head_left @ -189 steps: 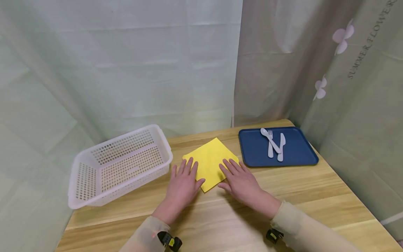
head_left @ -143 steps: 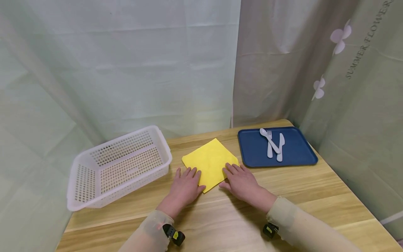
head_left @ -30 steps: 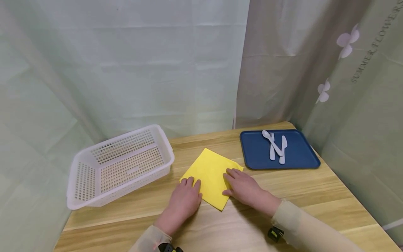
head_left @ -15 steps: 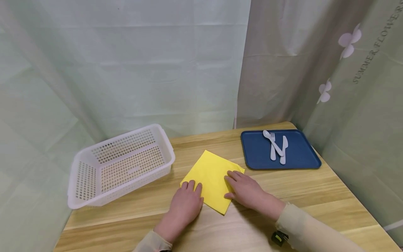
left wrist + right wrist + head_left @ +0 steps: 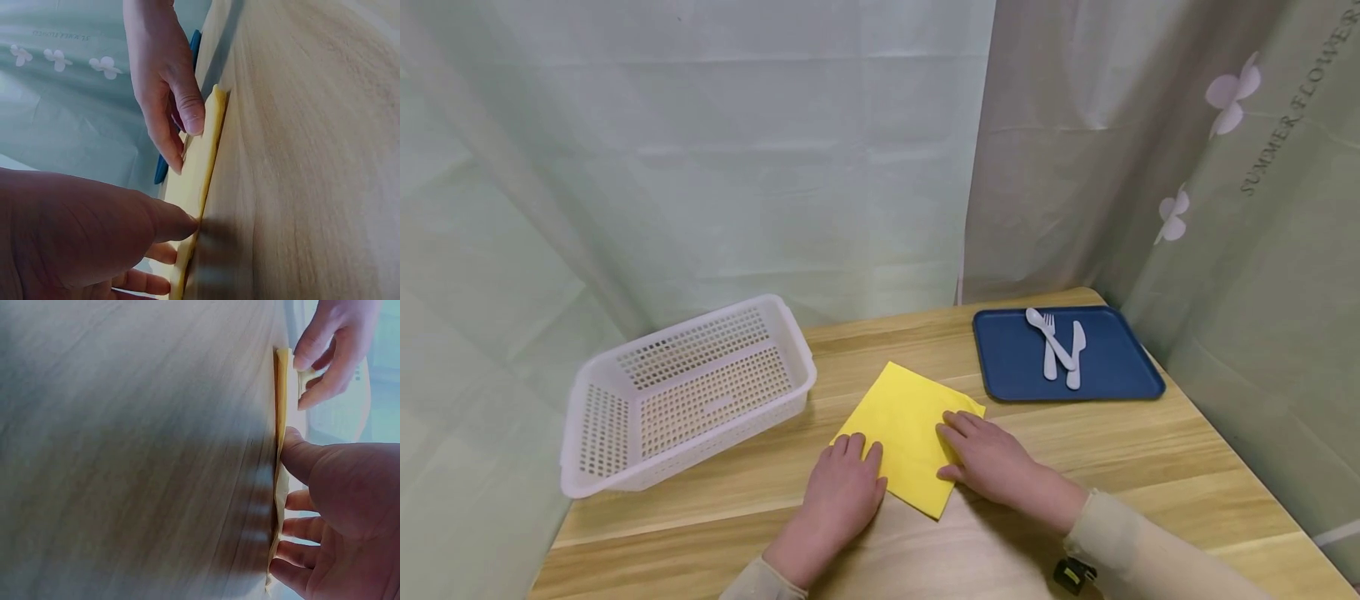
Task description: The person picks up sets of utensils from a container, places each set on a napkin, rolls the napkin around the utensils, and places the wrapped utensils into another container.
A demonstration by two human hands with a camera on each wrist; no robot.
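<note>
A folded yellow cloth (image 5: 906,433) lies flat on the wooden table, one corner pointing toward the person. My left hand (image 5: 844,487) rests at its left edge, fingertips on the fabric. On the opposite side, my right hand (image 5: 992,458) touches the cloth with fingers slightly bent and thumb near the edge. From the left wrist view, the thumb of the left hand (image 5: 94,231) lies along the layered edge of the cloth (image 5: 199,169). The right wrist view shows the fingertips of the right hand (image 5: 350,519) spread along the cloth's edge (image 5: 280,469).
A white perforated plastic basket (image 5: 692,454) stands on the left of the table (image 5: 1180,467). At the back right is a blue tray (image 5: 1112,358) bearing a white spoon (image 5: 1051,340), fork (image 5: 1049,367) and knife (image 5: 1074,358). Curtains (image 5: 775,167) surround the table.
The cloth has slid toward the person and turned a little, both hands travelling with it. Over the last second it has moved slightly nearer. Basket and tray stay in place.
</note>
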